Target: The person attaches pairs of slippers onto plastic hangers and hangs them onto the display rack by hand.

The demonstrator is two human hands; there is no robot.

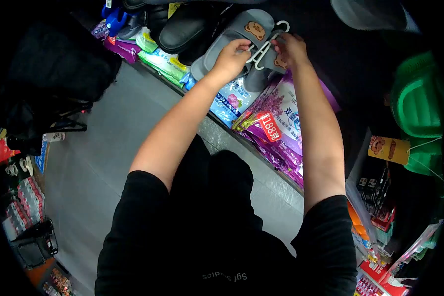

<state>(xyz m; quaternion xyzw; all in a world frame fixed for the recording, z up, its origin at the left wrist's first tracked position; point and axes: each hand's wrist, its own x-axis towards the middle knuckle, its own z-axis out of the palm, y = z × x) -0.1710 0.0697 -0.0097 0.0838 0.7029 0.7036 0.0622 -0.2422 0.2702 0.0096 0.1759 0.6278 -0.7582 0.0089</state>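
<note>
A white plastic shoe hanger (262, 53) with hooked ends lies across a pair of grey slippers (259, 16) that carry brown bear patches. From the left, my left hand (232, 60) pinches one end of the hanger beside a slipper strap. The fingers of my right hand (292, 49) are closed on its other side, over the second slipper, which they partly cover. Below the slippers are a blue and white detergent bag (233, 101) and purple bags (281, 113) with a red price label.
Black slippers (185, 29) sit left of the grey pair, above green and white packets (165, 64). Green slippers (419, 98) with a yellow tag (388, 150) hang at the right. Grey floor tiles (98, 163) run along the shelf edge. Shelved goods stand at the lower left.
</note>
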